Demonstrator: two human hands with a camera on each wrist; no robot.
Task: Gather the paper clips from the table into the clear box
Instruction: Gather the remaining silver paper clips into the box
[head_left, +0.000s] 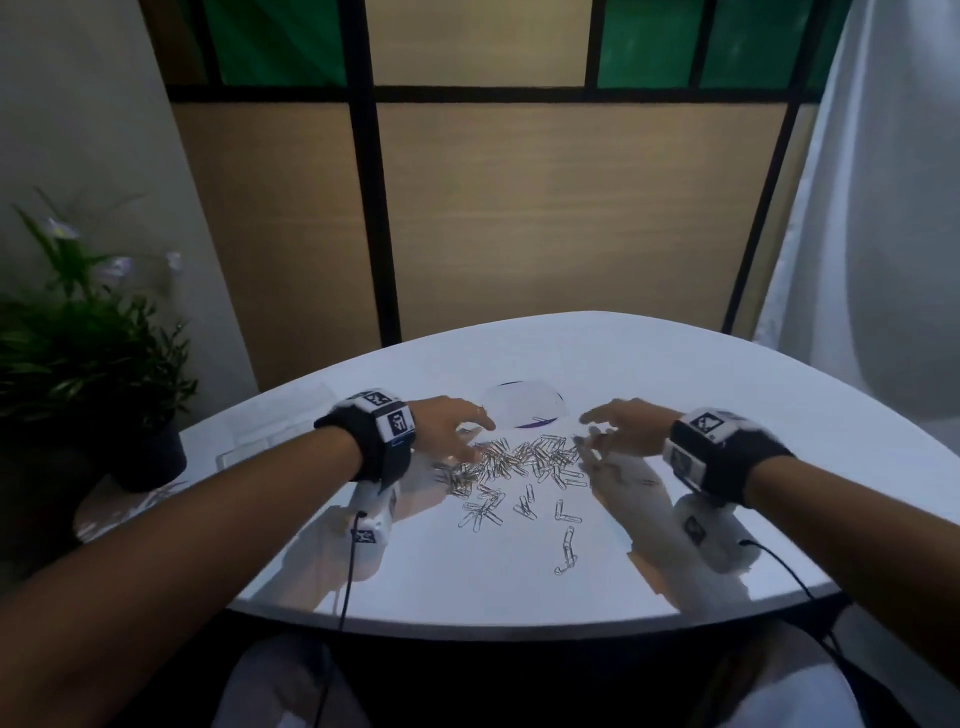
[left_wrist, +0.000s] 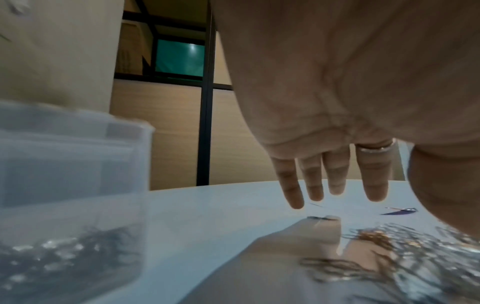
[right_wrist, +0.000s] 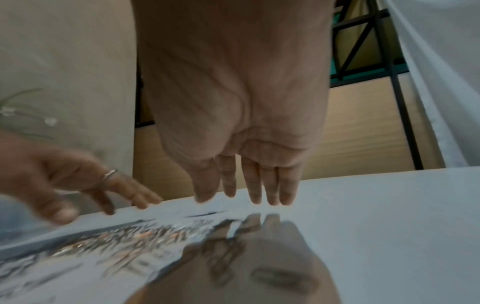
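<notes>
Some clips already lie in the box (left_wrist: 64, 205), most clips (head_left: 519, 462) remain on the worktop (head_left: 675, 545), flanked by spread, empty hands (head_left: 452, 423) (head_left: 623, 428).

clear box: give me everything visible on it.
The clear box is see-through plastic with rounded corners, standing upright on the white table at its left edge, beyond the left hand. Some paper clips already lie in its bottom. Neither hand touches it. In the head view it is faint and barely readable.
</notes>
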